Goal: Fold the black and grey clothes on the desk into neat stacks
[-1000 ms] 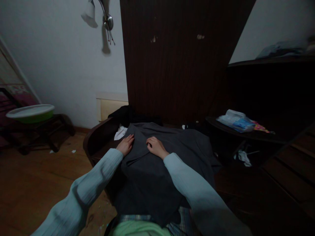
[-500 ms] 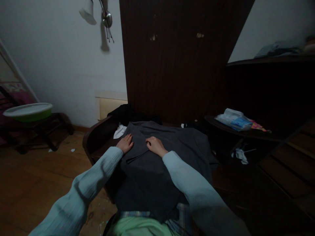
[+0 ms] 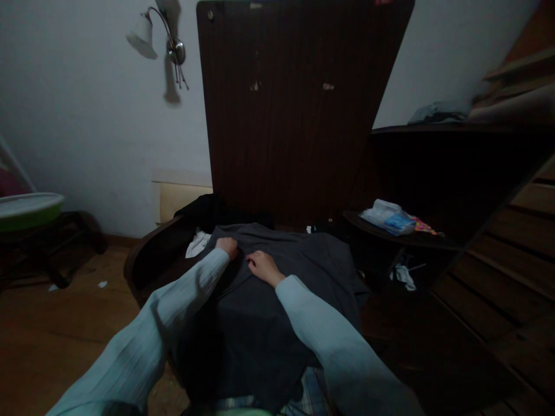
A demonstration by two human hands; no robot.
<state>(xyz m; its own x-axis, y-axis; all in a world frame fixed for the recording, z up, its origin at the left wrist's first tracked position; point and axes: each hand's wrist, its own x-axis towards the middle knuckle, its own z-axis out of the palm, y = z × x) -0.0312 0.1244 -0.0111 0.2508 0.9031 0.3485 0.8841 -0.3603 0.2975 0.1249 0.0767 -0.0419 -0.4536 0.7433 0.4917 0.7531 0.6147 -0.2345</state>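
A dark grey garment (image 3: pixel 277 300) lies spread over a dark wooden desk-like surface and hangs over its front edge toward me. My left hand (image 3: pixel 228 247) is closed on the cloth near its far left part, fingers curled under and partly hidden. Just to the right, my right hand (image 3: pixel 263 268) rests on the garment with bent fingers, thumb and fingertips pinched together at a fold. A folded edge of the cloth runs between and below both hands.
White crumpled cloth or paper (image 3: pixel 198 244) lies left of the garment, with a black cloth (image 3: pixel 202 207) behind. At right, a shelf holds a plastic packet (image 3: pixel 387 217). A green basin (image 3: pixel 30 212) sits on a stool at left. A tall dark panel (image 3: pixel 295 115) stands behind.
My left hand has gone from lying flat with fingers out to curled closed, slightly nearer the right hand. The view has tilted up and turned a little to the right.
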